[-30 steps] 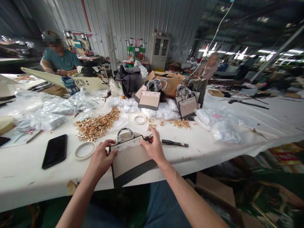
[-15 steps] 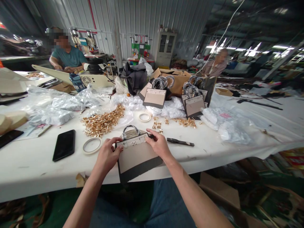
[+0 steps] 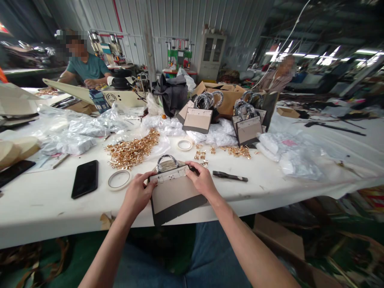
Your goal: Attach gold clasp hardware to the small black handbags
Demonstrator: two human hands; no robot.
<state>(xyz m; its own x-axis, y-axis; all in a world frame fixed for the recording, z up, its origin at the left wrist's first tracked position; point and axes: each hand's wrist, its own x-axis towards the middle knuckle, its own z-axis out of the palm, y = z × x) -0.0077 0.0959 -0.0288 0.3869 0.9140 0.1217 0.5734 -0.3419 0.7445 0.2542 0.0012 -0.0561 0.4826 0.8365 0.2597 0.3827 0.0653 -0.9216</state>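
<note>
A flat bag panel (image 3: 177, 196), beige with a dark border, lies at the table's front edge and overhangs it slightly. Its wrapped handle (image 3: 167, 158) curves up from the far side, over a round block (image 3: 168, 165) partly hidden behind the panel. My left hand (image 3: 139, 192) pinches the panel's upper left corner between thumb and fingers. At the upper right corner, my right hand (image 3: 201, 181) grips it with the thumb on the pale strip. Right of that hand lies a dark hand tool (image 3: 230, 176), and left of my left hand a tape roll (image 3: 119, 180).
Gold metal fittings (image 3: 133, 150) are heaped behind my left hand, with smaller groups (image 3: 238, 151) to the right. A phone (image 3: 85, 179), another tape roll (image 3: 185, 145), plastic bags (image 3: 288, 154) and finished-looking panels with handles (image 3: 198, 119) surround the work. Two people sit farther back.
The view has shifted slightly, so the table items appear a little right and higher. Both hands keep their hold on the panel, which has hardly moved on the table.
</note>
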